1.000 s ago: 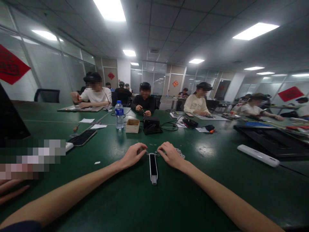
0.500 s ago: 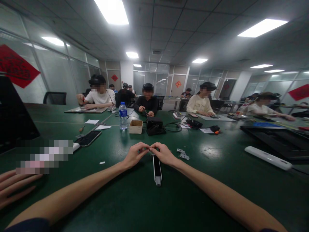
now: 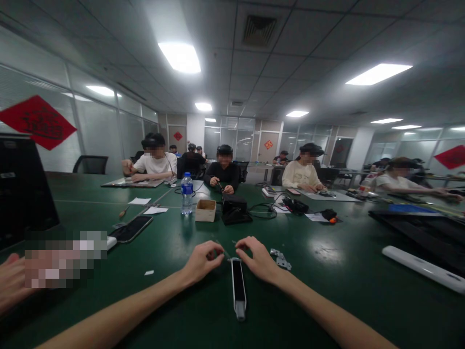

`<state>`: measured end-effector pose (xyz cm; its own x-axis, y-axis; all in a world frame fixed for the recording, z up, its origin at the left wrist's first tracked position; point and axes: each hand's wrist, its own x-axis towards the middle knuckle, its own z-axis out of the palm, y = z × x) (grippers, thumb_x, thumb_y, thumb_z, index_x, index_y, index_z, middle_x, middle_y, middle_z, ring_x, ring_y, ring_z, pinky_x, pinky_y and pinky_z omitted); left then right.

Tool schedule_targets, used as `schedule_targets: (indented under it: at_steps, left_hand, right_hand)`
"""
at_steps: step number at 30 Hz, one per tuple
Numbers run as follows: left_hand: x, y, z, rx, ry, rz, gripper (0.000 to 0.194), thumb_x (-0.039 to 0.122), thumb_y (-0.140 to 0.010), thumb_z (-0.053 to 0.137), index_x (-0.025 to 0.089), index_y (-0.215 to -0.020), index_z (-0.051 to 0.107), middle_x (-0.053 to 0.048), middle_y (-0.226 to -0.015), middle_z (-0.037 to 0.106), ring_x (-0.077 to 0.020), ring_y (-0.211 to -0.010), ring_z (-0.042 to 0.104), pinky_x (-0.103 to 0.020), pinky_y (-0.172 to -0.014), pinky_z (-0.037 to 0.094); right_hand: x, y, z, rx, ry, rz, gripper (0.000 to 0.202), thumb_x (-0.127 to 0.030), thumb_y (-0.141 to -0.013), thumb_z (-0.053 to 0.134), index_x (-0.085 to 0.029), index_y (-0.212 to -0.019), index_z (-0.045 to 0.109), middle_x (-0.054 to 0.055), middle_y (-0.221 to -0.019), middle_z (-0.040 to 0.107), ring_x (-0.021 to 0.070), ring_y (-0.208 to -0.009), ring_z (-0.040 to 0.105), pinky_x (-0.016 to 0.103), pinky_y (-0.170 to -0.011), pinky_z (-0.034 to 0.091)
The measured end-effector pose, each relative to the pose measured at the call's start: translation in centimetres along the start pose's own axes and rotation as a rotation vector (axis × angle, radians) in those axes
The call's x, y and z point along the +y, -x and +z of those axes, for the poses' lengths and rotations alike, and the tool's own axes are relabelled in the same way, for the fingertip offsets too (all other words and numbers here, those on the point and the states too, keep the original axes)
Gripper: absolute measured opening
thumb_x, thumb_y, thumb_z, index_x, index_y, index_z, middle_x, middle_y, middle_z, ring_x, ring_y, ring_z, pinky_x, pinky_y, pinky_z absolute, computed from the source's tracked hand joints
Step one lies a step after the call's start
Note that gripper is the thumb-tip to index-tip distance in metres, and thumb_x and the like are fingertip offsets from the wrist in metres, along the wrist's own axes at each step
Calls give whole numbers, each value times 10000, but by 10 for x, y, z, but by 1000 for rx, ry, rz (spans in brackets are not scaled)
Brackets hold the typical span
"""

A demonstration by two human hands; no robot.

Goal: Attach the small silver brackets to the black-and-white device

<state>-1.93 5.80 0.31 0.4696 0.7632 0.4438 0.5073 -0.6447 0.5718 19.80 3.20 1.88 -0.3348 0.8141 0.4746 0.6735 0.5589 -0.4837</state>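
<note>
My left hand (image 3: 203, 261) and my right hand (image 3: 257, 258) hover a little apart over the table, fingers curled with thumb and index fingertips close. Thin, faint slivers show by the fingertips of each hand, too small and blurred to name. Just below and between the hands lies a narrow white-rimmed device (image 3: 239, 288) with a dark, long face and a grey end toward me. To the right of my right hand rest several small grey metal plates (image 3: 281, 259).
Ahead stand a water bottle (image 3: 186, 194), an open cardboard box (image 3: 205, 211) and a black case (image 3: 234, 208). A phone (image 3: 135, 229) lies left, near another person's hand (image 3: 12, 286). On the right is a white power strip (image 3: 421, 268). Several people sit across the table.
My hands, whose fingertips met before, have moved apart. The view has tilted upward, so the table and everything on it sit lower in the picture.
</note>
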Motion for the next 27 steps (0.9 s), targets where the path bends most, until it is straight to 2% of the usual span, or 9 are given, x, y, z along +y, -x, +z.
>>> schedule_targets:
  at_steps: [4, 8, 15, 20, 24, 27]
  left_hand:
    - [-5, -3, 2, -124, -91, -58, 164, 266, -808, 572, 172, -876, 689, -4, -767, 633, -131, -664, 544, -234, -636, 430]
    - [-5, -4, 4, -210, -90, -79, 207, 309, -818, 565, 190, -916, 703, -9, -823, 653, -139, -699, 557, -235, -643, 428]
    - [2, -7, 2, -245, -83, -112, 213, 304, -827, 558, 190, -924, 710, -6, -820, 668, -138, -694, 556, -239, -677, 433]
    - [6, -10, 3, -290, -78, -68, 228, 307, -854, 536, 199, -951, 712, -14, -849, 678, -140, -701, 566, -239, -676, 431]
    - [3, -9, 6, -276, -78, -39, 235, 321, -874, 526, 202, -957, 709, -21, -857, 675, -147, -729, 572, -240, -681, 426]
    - [2, -8, 5, -281, -73, -38, 242, 329, -884, 520, 197, -965, 707, -28, -858, 671, -151, -742, 574, -243, -683, 426]
  right_hand:
    - [11, 19, -9, -85, 158, 3, 165, -232, -897, 491, -174, -962, 631, 80, -975, 630, 216, -931, 547, 373, -838, 426]
    - [14, 25, -5, -131, 162, -3, 160, -212, -885, 503, -177, -957, 641, 76, -979, 637, 219, -935, 545, 373, -839, 427]
    - [18, 23, -2, -128, 42, 48, 133, -209, -869, 531, -180, -944, 638, 65, -947, 633, 199, -894, 562, 344, -813, 459]
    - [18, 23, 0, -124, 12, 42, 128, -202, -876, 525, -180, -942, 634, 70, -948, 631, 204, -907, 566, 349, -820, 466]
    - [18, 24, -1, -133, 83, 11, 157, -222, -885, 518, -187, -985, 635, 80, -970, 639, 220, -923, 564, 366, -824, 461]
    - [22, 26, -16, -151, 241, -61, 218, -227, -886, 509, -187, -1065, 625, 99, -1024, 639, 241, -955, 551, 396, -833, 442]
